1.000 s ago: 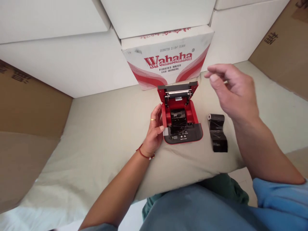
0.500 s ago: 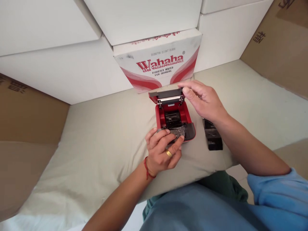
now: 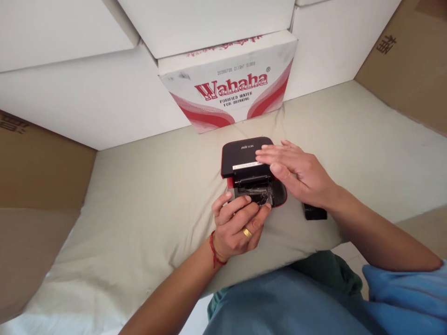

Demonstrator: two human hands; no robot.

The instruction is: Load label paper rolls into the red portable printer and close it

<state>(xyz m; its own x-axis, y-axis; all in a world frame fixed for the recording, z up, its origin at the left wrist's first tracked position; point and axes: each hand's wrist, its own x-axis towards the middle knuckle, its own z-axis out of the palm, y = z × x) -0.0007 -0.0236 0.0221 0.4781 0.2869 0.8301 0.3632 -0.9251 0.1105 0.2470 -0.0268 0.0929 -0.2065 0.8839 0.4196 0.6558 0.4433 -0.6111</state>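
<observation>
A small red and black label printer sits on the cloth before me, its black lid swung most of the way down, with a gap left at the front. Out of that gap comes a glossy black label strip with a crinkled, clear-looking surface. My left hand, with a gold ring and a red cord at the wrist, pinches the strip at the printer's front edge; the thumb is hidden. Flat on the lid's right side lies my right hand, fingers stretched out. The roll inside is covered by the lid.
A loose black strip lies on the cloth, partly under my right forearm. Behind the printer stands a Wahaha water carton, with large white boxes around it. Brown cardboard boxes border the sides.
The printer's lid, upright before, has come down toward me under my right hand and now hides the black roll. My left hand keeps the strip at the front.
</observation>
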